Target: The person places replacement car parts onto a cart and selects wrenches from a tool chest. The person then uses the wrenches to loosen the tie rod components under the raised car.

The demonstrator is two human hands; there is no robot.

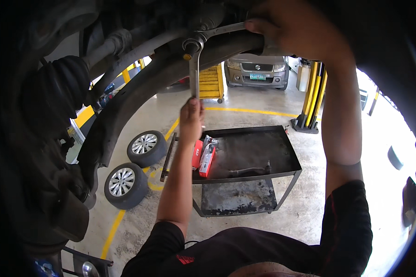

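Overhead, on the dark underside of a raised vehicle, my left hand [192, 117] is wrapped round the lower end of an upright wrench [198, 76]. The wrench's head reaches a joint [190, 45] with a yellowish tip below it. A second bar runs close alongside the wrench; I cannot tell whether my hand grips it too. A second wrench [224, 30] points sideways from the same joint, and my right hand [293, 32] is closed on its outer end, thumb along the shaft. Shadow hides part of the right fingers.
A dark curved arm [138, 99] and a ribbed rubber boot [64, 87] hang at left. Below stands a black cart [249, 147] holding red boxes [207, 161] and a rod-like part [249, 170]. Two wheels [125, 184] lie beside it. Behind are a yellow cabinet [211, 83] and parked car [256, 71].
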